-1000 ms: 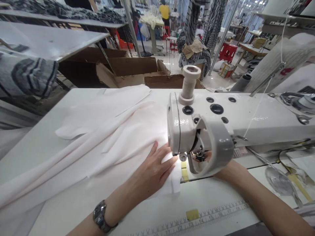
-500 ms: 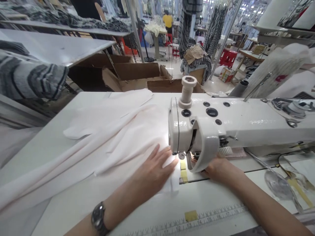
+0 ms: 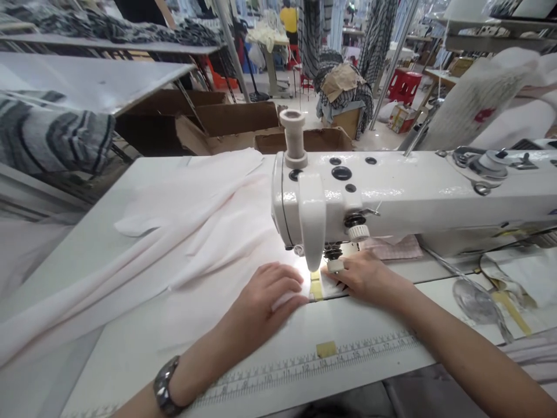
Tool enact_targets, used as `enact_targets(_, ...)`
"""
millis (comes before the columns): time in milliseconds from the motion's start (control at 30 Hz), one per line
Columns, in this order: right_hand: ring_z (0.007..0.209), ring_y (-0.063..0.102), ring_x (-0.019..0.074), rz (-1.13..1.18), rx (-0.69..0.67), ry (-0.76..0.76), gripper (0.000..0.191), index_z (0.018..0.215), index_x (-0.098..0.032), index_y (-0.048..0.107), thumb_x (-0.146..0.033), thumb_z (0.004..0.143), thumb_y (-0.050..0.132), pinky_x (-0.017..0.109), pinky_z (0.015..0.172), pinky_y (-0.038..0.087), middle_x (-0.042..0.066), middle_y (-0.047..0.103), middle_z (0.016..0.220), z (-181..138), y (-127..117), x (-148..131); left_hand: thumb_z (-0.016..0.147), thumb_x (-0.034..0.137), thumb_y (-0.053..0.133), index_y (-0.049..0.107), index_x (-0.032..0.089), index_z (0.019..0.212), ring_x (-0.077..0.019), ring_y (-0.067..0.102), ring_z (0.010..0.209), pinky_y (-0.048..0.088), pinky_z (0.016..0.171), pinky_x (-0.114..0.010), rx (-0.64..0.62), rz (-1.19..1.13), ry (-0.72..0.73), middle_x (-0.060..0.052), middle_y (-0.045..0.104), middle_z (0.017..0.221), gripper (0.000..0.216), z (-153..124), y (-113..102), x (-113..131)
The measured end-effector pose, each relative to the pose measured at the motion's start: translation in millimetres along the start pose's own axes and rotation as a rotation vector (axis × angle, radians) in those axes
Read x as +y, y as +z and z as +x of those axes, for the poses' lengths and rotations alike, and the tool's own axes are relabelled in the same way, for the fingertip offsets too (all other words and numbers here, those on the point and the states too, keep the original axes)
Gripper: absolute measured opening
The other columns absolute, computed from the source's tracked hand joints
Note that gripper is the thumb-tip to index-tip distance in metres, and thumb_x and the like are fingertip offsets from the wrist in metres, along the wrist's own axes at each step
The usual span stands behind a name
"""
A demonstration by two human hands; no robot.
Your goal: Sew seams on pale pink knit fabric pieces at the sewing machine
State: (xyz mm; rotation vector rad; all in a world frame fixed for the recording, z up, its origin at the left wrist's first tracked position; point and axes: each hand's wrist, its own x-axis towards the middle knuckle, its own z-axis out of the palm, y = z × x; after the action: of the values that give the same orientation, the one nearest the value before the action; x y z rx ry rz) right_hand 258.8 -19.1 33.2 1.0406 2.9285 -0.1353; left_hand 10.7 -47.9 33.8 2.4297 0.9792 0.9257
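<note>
A white industrial sewing machine head (image 3: pixel 348 200) stands over the table, its needle area and presser foot (image 3: pixel 333 255) lit by a lamp. A long pale pink cloth (image 3: pixel 174 244) lies in folds to the left of the machine. My left hand (image 3: pixel 265 295) sits on the cloth just left of the foot, fingers together and curled over a fold. My right hand (image 3: pixel 365 277) lies right of the foot, its fingertips close to the needle area and on a white cloth edge. Whether that hand grips the edge is hidden.
A printed measuring scale (image 3: pixel 304 366) and yellow tape (image 3: pixel 326 349) lie on the white tabletop (image 3: pixel 108 191). A striped garment (image 3: pixel 52 136) hangs at left. Cardboard boxes (image 3: pixel 230 125) stand beyond the table. A person in yellow (image 3: pixel 290 16) is far back.
The view has tilted and shifted, so the machine sits higher and further left. My left hand's spread fingers have closed together. My right hand has come out from behind the machine head.
</note>
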Motion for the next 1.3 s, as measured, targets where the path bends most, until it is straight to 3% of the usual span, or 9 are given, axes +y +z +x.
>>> enact_targets(133,0.058,0.046,0.0125,-0.004,0.045,-0.032,0.026,0.104,-0.018,0.059,-0.005,0.087,0.045,0.028,0.053,0.016,0.0,0.06,0.071,-1.3,3.5,0.2,0.099,0.021,0.045,0.061,0.019,0.108,-0.0186,0.064,0.105,0.046,0.099,-0.039,-0.088,0.107,0.17,-0.006,0.071,0.102,0.018,-8.1,-0.1,-2.8)
enact_targets(267,0.054,0.042,0.0118,-0.018,0.088,-0.052,0.022,0.089,-0.019,0.059,-0.003,0.084,0.044,0.027,0.052,0.017,-0.001,0.055,0.065,-1.1,9.3,1.2,0.099,0.022,0.046,0.059,0.019,0.116,-0.0195,0.062,0.112,0.041,0.108,-0.041,-0.122,0.156,0.187,-0.007,0.07,0.109,0.022,-6.8,-3.5,-15.5)
enact_targets(600,0.069,0.053,0.0142,0.088,0.036,0.001,0.025,0.097,-0.018,0.062,-0.003,0.086,0.047,0.028,0.069,0.037,0.004,0.065,0.081,-2.2,13.0,-1.0,0.1,0.031,0.04,0.064,0.021,0.079,-0.0183,0.064,0.078,0.055,0.087,-0.04,-0.148,0.216,0.173,-0.003,0.064,0.078,0.033,22.4,-5.6,-51.1)
enact_targets(667,0.069,0.053,0.014,0.078,0.015,0.004,0.024,0.095,-0.018,0.062,-0.003,0.086,0.047,0.027,0.068,0.037,0.004,0.065,0.082,0.9,12.8,-0.1,0.1,0.032,0.039,0.064,0.021,0.081,-0.0175,0.065,0.082,0.057,0.084,-0.036,-0.165,0.262,0.156,-0.002,0.066,0.083,0.033,30.7,-14.1,-59.1)
enact_targets(800,0.069,0.053,0.0148,-0.017,0.006,0.072,0.018,0.088,-0.017,0.063,-0.008,0.088,0.049,0.026,0.061,0.034,0.006,0.064,0.084,4.7,10.4,0.0,0.103,0.03,0.02,0.062,0.016,0.116,-0.0236,0.059,0.116,0.052,0.096,-0.042,-0.129,0.461,0.09,-0.005,0.063,0.12,0.046,37.0,-30.5,-75.4)
enact_targets(967,0.06,0.051,0.0161,-0.103,0.151,0.138,0.048,0.119,-0.011,0.059,0.003,0.079,0.038,0.025,0.049,0.034,0.008,0.064,0.079,-19.2,3.3,-42.6,0.099,0.043,0.037,0.049,0.002,0.133,-0.0472,0.056,0.116,0.051,0.08,-0.066,0.004,0.677,-0.148,-0.031,0.057,0.125,0.054,-24.0,-20.4,-39.5)
enact_targets(1033,0.072,0.058,0.0203,-0.07,0.277,0.099,0.052,0.128,-0.008,0.054,-0.001,0.079,0.037,0.029,0.056,0.045,0.011,0.067,0.087,-30.3,0.6,-75.6,0.096,0.056,0.038,0.052,0.009,0.133,-0.0466,0.062,0.107,0.055,0.075,-0.059,-0.045,0.837,-0.22,-0.031,0.059,0.122,0.062,-50.9,-15.8,-9.9)
enact_targets(1133,0.107,0.058,0.0278,-0.074,0.405,0.038,0.048,0.128,-0.006,0.055,-0.009,0.083,0.039,0.039,0.084,0.05,0.017,0.066,0.116,-37.1,3.5,-121.3,0.1,0.044,0.031,0.056,0.01,0.132,-0.036,0.07,0.09,0.057,0.073,-0.047,-0.075,0.907,-0.299,-0.025,0.067,0.114,0.052,-68.1,-21.7,12.7)
enact_targets(1300,0.131,0.043,0.0381,-0.19,0.297,0.132,0.054,0.139,-0.009,0.048,-0.013,0.086,0.045,0.052,0.096,0.043,0.017,0.051,0.142,-42.3,23.0,-136.9,0.1,0.046,0.016,0.055,0.003,0.132,-0.0496,0.049,0.124,0.046,0.087,-0.068,-0.115,0.917,-0.287,-0.03,0.05,0.139,0.065,-90.1,-51.6,-34.7)
